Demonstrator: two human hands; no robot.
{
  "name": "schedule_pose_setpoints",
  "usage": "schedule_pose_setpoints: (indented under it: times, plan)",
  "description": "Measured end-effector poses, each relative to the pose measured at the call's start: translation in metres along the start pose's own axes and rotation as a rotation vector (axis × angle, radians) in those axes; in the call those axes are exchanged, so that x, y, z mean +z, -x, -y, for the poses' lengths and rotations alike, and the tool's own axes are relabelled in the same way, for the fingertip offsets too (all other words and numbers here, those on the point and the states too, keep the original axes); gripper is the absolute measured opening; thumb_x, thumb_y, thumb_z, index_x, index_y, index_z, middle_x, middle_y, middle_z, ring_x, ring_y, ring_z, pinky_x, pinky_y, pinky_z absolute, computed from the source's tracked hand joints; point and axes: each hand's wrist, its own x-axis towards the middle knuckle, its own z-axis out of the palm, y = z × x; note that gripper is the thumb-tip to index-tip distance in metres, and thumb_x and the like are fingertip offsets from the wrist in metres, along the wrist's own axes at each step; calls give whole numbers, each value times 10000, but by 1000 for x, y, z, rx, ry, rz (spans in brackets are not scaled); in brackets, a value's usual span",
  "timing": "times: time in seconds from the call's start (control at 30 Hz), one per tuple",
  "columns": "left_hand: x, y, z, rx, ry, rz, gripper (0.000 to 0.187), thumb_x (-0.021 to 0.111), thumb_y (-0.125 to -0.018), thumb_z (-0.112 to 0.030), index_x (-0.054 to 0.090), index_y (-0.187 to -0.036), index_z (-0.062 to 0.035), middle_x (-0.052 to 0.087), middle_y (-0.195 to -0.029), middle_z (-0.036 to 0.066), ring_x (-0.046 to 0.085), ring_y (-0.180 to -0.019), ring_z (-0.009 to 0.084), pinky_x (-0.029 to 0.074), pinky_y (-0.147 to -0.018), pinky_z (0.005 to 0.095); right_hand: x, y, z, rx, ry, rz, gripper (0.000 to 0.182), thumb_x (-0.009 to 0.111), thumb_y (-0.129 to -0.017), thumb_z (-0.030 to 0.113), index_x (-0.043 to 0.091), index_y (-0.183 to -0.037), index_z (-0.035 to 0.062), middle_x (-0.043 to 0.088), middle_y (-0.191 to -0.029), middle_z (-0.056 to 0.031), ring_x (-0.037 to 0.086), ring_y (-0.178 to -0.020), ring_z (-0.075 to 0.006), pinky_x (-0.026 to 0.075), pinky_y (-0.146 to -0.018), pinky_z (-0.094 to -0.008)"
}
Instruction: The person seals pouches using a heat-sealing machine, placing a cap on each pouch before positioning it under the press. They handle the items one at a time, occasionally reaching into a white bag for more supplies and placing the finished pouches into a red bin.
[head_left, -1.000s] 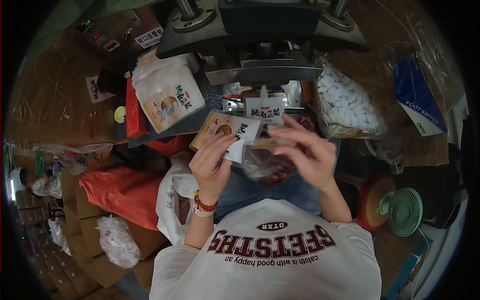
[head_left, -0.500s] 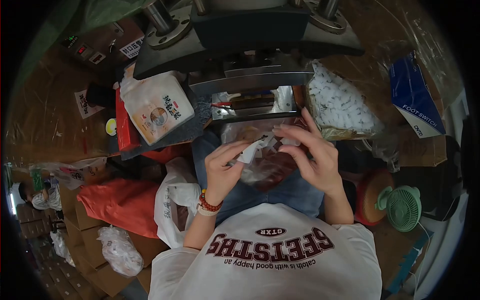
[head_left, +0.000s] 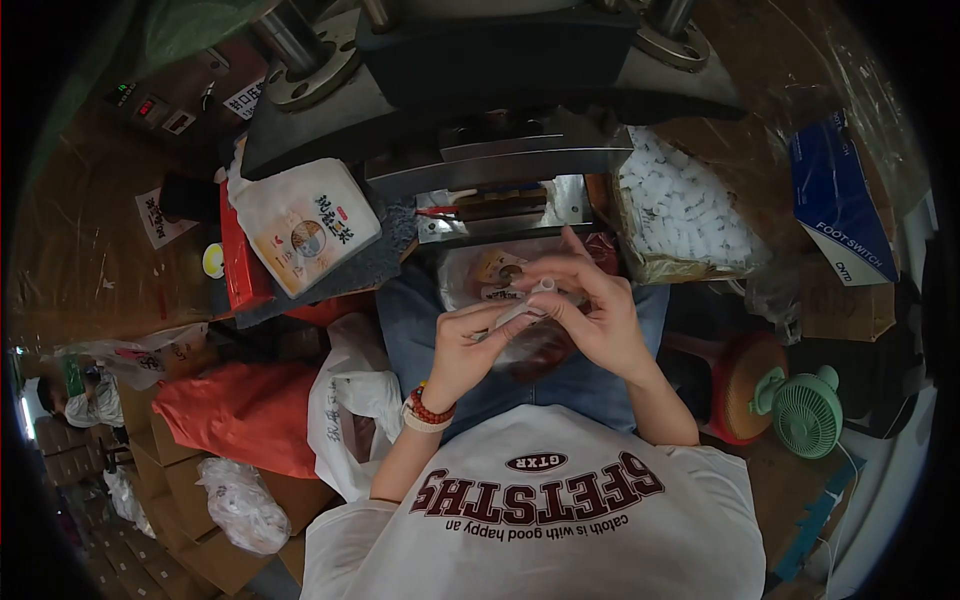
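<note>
My left hand (head_left: 462, 345) pinches the corner of a white plastic pouch (head_left: 508, 320) above my lap. Close against it, my right hand (head_left: 603, 322) has thumb and fingers closed on a small white plastic spout (head_left: 545, 287), whose round end faces up. The spout touches or sits in the pouch's corner; fingers hide which. Below the hands, a clear printed pouch (head_left: 475, 275) lies over my lap. Just beyond is the metal bed (head_left: 580, 205) of a press, with a dark bar across it.
A stack of printed pouches (head_left: 310, 225) lies to the left beside a red box (head_left: 240, 260). On the right stand a box of white plastic pieces (head_left: 690, 215), a blue foot switch box (head_left: 840, 205) and a green fan (head_left: 808, 412). The heavy press head (head_left: 495, 60) overhangs the bed.
My hands have come together, and the right hand has moved left and down to the pouch corner. The spout's round end now shows between the fingers. The view has shifted slightly.
</note>
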Motion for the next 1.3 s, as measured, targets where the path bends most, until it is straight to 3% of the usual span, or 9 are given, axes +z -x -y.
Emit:
schedule_pose_setpoints:
  times: [0.17, 0.27, 0.53, 0.73, 0.8, 0.9, 1.07, 1.17, 1.3]
  plan:
    - [7, 5, 29, -315, 193, -37, 164, 674, -871, -126, 705, -937, 21, 706, -856, 63, 629, -736, 82, 468, -638, 195, -17, -2, -9, -26, 402, -134, 406, 666, -818, 80, 535, -1194, -4, 660, -1080, -119, 587, -1102, -204, 269, -1103, -414]
    - [2, -12, 22, -462, 356, -107, 219, 665, -887, -183, 697, -894, 34, 698, -815, 56, 620, -705, 67, 470, -604, 201, -50, -2, 9, 116, 324, -374, 363, 654, -837, 109, 564, -1169, -9, 651, -1075, -111, 567, -1061, -164, 409, -955, -317]
    - [-23, -73, 27, -487, 665, -99, 243, 680, -864, -184, 670, -959, 40, 692, -887, 81, 646, -741, 104, 497, -662, 240, -84, -18, -56, 201, 1201, -243, 257, 584, -818, 37, 606, -1072, 15, 620, -973, -164, 583, -911, -361, 472, -803, -406]
    - [-57, -71, 8, -628, 54, 72, 420, 688, -850, -329, 622, -1111, -6, 659, -1053, 118, 636, -936, 191, 489, -801, 326, -91, -15, -54, 210, 1156, -216, 345, 582, -774, -12, 546, -1116, 5, 539, -1080, -197, 548, -958, -402, 462, -794, -438]
    - [-74, -56, 13, 99, -968, -557, 632, 694, -806, -436, 506, -1272, -53, 541, -1278, 152, 505, -1199, 288, 391, -965, 466, -92, -15, -58, 219, 1164, -199, 338, 586, -767, -10, 549, -1103, 0, 540, -1047, -186, 545, -955, -391, 466, -792, -440]
    - [-107, -17, 37, -108, -1500, -376, 787, 703, -771, -462, 377, -1374, -76, 382, -1431, 148, 292, -1363, 322, 243, -1052, 559, -90, -16, -57, 178, 1105, -266, 329, 587, -763, -27, 551, -1089, -5, 543, -1018, -168, 557, -946, -350, 477, -798, -409]
    - [-113, 27, 35, 65, -1165, -268, 529, 691, -726, -77, 569, -1240, -82, 603, -1224, 116, 564, -1154, 264, 440, -954, 382, -75, -18, -19, 3, 725, -478, 296, 569, -776, -101, 553, -1060, -18, 554, -1047, -130, 588, -944, -229, 475, -829, -296]
    - [-93, 22, 5, -81, -675, -402, 370, 591, -692, 64, 672, -1038, -39, 687, -1022, 112, 663, -960, 241, 505, -831, 304, -36, -14, 10, -201, -98, -287, 249, 619, -795, -80, 554, -1024, -9, 564, -1100, -108, 569, -998, -186, 463, -856, -296]
    - [-58, 17, -24, 247, -525, -379, 324, 542, -681, 90, 674, -961, -6, 688, -965, 133, 669, -932, 261, 511, -815, 323, 7, -13, 27, -300, 64, 22, 214, 646, -723, -89, 598, -912, -2, 602, -991, -135, 605, -933, -228, 489, -826, -308]
